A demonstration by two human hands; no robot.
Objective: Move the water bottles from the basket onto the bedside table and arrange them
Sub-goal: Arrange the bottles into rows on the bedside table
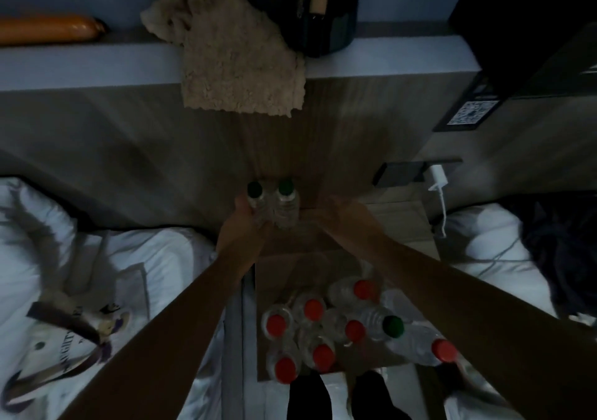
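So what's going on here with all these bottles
A person is standing between two beds, reaching both hands over the bedside table. The left hand is wrapped around one of two green-capped bottles standing together at the back of the table. The right hand is beside them; its grip is unclear in the dim light. Nearer the person, a container holds more bottles, mostly red-capped, one green-capped.

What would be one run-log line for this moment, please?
left hand: holds two green-cap bottles | right hand: beside them, grip unclear | bedside table | remaining bottles: below
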